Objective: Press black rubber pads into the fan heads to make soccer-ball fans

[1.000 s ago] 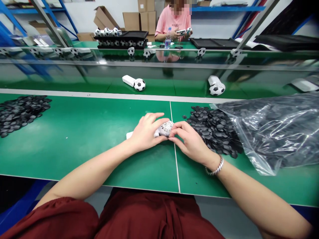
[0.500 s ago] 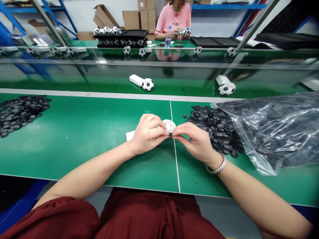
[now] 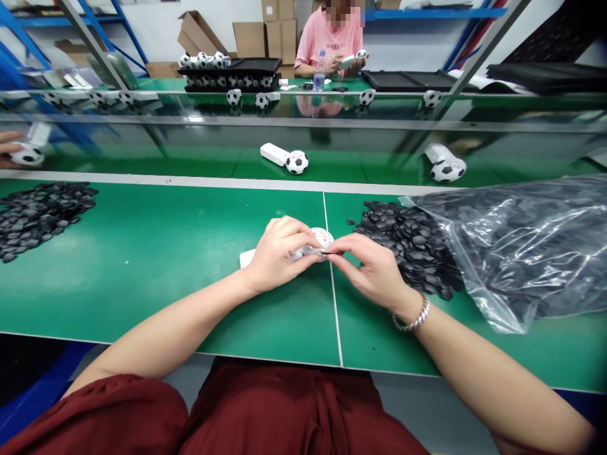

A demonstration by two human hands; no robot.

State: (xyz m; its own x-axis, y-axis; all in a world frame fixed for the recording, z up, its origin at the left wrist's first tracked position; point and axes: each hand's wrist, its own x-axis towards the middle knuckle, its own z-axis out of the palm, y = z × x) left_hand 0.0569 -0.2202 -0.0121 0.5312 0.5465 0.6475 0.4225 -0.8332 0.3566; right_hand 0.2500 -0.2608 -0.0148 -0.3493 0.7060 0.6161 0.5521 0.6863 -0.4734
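Observation:
My left hand (image 3: 284,256) is closed in a pinch on a thin, pale, shiny strip (image 3: 308,251). My right hand (image 3: 367,265), with a braided silver bracelet at its wrist, pinches a small flat black piece (image 3: 328,253) seen edge-on. The fingertips of both hands almost meet there. Just behind them lies a round white patterned ball (image 3: 322,237), partly hidden by the fingers. A white handle-like end (image 3: 247,258) sticks out left of my left hand; whether it joins the ball is hidden.
Loose black pieces are heaped at right (image 3: 408,246) and left (image 3: 45,215). A clear plastic bag (image 3: 516,253) of them lies at far right. Football-headed white devices (image 3: 297,162) ride the belt beyond. A person in pink (image 3: 329,38) sits opposite; another person's hand (image 3: 8,146) reaches in left.
My fingers have shifted slightly, and the pale strip now shows in my left hand. Near-belt devices moved right, far-belt ones left. Another person's hand with a football-headed device appeared at left.

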